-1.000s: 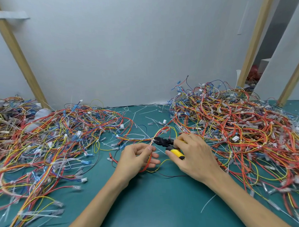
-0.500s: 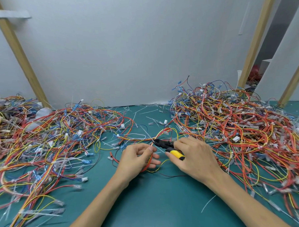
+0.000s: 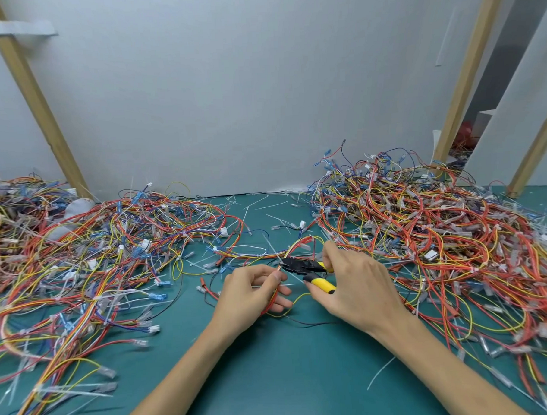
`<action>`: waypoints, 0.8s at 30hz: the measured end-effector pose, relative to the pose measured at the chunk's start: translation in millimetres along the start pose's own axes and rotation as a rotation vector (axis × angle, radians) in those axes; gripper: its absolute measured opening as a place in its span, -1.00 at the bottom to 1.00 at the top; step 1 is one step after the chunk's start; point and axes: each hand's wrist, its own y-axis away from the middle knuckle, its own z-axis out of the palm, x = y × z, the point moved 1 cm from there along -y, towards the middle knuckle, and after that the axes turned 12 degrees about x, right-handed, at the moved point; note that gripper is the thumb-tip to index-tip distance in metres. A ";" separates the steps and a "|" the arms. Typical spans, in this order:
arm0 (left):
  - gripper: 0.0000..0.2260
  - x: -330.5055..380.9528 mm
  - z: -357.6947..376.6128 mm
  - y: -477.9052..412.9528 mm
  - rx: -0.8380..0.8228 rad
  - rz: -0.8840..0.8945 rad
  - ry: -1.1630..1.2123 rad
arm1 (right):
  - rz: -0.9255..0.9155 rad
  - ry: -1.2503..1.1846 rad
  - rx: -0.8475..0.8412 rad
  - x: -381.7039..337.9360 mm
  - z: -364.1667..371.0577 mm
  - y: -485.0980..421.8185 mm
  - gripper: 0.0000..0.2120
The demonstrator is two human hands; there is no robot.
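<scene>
Head view: the left hand (image 3: 250,290) pinches a thin bundle of red, orange & yellow wires (image 3: 291,249) at centre of the teal table mat (image 3: 273,380), thumb and fingers curled round it. The right hand (image 3: 357,285) grips small black-nosed cutters w/ yellow handles (image 3: 299,265), nose touching the bundle just above the left thumb. This snip looks not yet made. Scattered white plastic tie offcuts (image 3: 261,204) hint at some work done. The tangled wire heap at left (image 3: 96,262) & the denser heap at right (image 3: 440,247) suggest plenty left.
</scene>
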 end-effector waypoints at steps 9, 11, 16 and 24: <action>-0.84 -3.1 1.6 0.0 0.025 0.083 -0.103 | -0.005 0.073 -0.045 -0.6 0.9 0.8 -0.67; -0.83 -4.3 0.3 0.6 0.044 0.162 -0.177 | -0.002 0.068 -0.049 -0.2 1.0 1.2 -0.67; -0.90 -5.8 -2.6 3.9 0.242 0.502 -0.520 | 0.081 -0.031 -0.152 1.6 3.3 2.8 -0.65; -0.88 3.1 -9.6 5.3 0.415 0.747 -0.585 | 0.351 -0.477 -0.475 4.4 8.8 -1.2 -0.52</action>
